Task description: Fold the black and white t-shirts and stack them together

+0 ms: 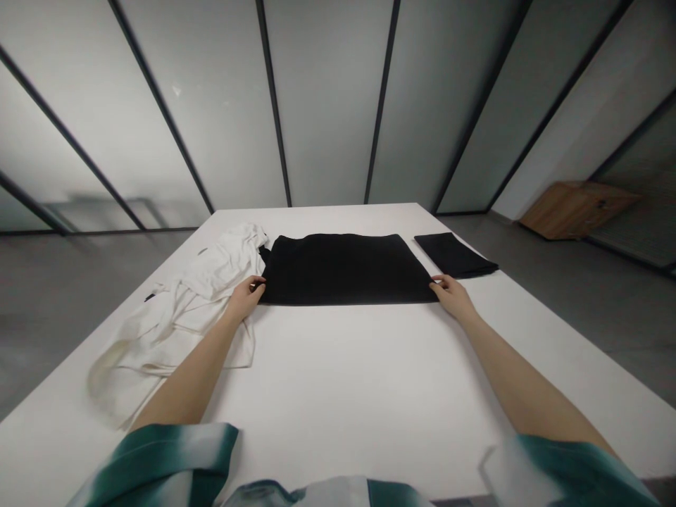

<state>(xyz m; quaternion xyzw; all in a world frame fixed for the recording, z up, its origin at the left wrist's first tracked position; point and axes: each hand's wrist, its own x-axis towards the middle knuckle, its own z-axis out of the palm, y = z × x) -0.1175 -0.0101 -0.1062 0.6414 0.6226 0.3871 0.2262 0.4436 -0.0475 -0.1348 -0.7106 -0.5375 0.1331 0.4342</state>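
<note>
Left hand [247, 296] and right hand [452, 294] pinch the black cloth [348, 271]; the bundle [455, 255] looks folded, the white heap [224, 271] unfolded.

Near middle of the table [343, 387] passable — white cloth [214, 271] blocks left, black fabric [348, 271] far centre, folded black cloth [454, 255] far right

I see the black cloth [348, 273] in the middle as matt, smooth fabric. The folded cloth [453, 255] at far right looks equally dull to me, and the white pile [184, 299] on the left is soft, wrinkled cloth. I make out a smooth table [343, 394] with a faint sheen, frosted, glass-like panels [327, 105] beyond, a wood-grained cabinet [570, 210] at far right and a matt floor [105, 264].
</note>
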